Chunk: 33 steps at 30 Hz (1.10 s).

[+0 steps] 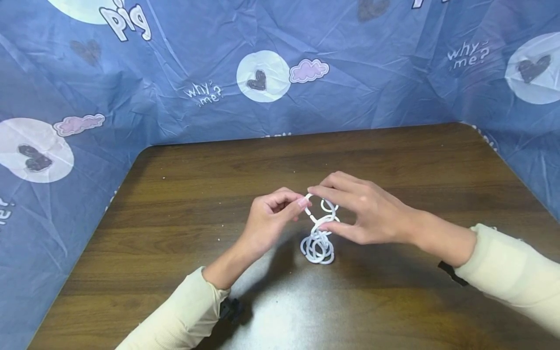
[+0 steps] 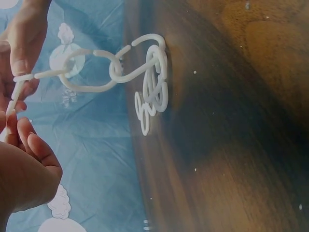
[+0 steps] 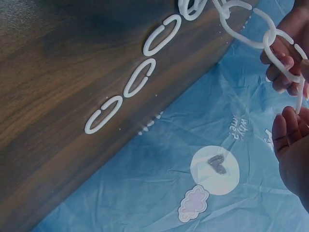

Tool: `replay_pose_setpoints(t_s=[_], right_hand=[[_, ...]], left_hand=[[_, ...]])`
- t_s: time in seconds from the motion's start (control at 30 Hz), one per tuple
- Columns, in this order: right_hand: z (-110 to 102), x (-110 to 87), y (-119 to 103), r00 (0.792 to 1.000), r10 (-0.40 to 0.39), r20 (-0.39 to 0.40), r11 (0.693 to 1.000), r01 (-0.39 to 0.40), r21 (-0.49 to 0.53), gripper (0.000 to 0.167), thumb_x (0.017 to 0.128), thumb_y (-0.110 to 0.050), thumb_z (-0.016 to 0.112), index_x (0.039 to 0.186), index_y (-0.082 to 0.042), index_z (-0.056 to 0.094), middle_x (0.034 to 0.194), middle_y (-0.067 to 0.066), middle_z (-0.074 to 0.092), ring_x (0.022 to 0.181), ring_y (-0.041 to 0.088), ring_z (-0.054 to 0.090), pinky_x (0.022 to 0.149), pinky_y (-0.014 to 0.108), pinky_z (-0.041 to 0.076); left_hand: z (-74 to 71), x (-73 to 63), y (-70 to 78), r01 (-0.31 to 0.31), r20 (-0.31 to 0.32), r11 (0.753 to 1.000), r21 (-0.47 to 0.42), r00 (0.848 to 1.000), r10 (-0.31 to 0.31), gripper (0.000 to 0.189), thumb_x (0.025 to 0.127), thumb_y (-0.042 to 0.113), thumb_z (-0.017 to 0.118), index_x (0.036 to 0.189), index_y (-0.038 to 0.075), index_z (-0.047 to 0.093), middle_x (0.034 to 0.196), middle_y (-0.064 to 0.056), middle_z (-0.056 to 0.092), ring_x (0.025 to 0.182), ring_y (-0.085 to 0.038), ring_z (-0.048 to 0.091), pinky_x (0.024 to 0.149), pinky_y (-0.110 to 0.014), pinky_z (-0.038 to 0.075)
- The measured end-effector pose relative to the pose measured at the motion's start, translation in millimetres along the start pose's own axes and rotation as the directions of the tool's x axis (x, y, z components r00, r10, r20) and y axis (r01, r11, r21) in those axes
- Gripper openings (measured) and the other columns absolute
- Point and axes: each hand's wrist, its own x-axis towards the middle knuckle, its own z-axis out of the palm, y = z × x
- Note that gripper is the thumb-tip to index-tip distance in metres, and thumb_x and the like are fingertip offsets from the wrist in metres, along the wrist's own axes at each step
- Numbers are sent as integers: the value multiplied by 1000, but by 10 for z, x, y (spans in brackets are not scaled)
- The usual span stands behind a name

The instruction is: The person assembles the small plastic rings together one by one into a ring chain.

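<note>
White open plastic rings are hooked into a chain [image 1: 324, 222] that hangs between both hands above the table. My left hand [image 1: 272, 214] pinches the upper ring [image 1: 307, 211] between thumb and index finger. From the other side, my right hand [image 1: 365, 209] holds chain rings at its fingertips, thumb below and index finger above. The chain's lower end meets a heap of rings [image 1: 317, 250] on the tabletop; which of these are hooked together I cannot tell. Three separate rings [image 3: 140, 77] lie in a row in the right wrist view, mostly hidden by my right hand in the head view.
A brown wood-grain table [image 1: 175, 233] spans the area below the hands. Blue printed cloth [image 1: 197, 63] hangs behind it and at both sides. Small white specks [image 1: 218, 239] dot the tabletop. Both forearms wear cream sleeves [image 1: 516, 262], with dark straps partly showing.
</note>
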Motion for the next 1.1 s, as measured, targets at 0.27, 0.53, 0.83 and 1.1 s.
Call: replay_pose_setpoints(t_s=[0.27, 0.53, 0.83, 1.1], right_hand=[[39, -30, 9, 1000, 5, -8, 1000, -5, -18, 55, 87, -29, 71, 129, 3, 55, 112, 8, 61, 96, 15, 57, 78, 29, 52], [49, -61, -4, 995, 93, 23, 996, -93, 13, 58, 83, -17, 75, 133, 1, 52, 120, 9, 61, 107, 18, 58, 88, 31, 51], [113, -60, -46, 965, 260, 32, 961, -262, 92, 56, 77, -28, 81, 124, -5, 60, 115, 0, 61, 99, 11, 56, 86, 30, 49], [290, -56, -129, 926, 374, 50, 914, -377, 149, 37, 80, -29, 79, 111, -15, 63, 105, -8, 58, 98, 8, 53, 84, 30, 47]], left_hand=[[7, 4, 14, -4, -10, 1000, -5, 1000, 4, 12, 89, 13, 69, 90, 2, 72, 78, -1, 63, 68, -12, 56, 64, -23, 49], [21, -2, 25, -17, -15, 1000, -27, 1000, 16, 11, 87, 11, 70, 88, 0, 71, 76, 0, 60, 66, -10, 53, 59, -20, 44], [34, 4, 28, -54, 4, 997, -59, 999, 54, 9, 86, 9, 72, 87, 0, 71, 79, -2, 64, 70, -12, 56, 62, -21, 47], [50, 1, 29, -47, 30, 995, -90, 998, 49, 9, 83, 7, 74, 87, -1, 71, 82, -3, 66, 75, -13, 59, 66, -21, 48]])
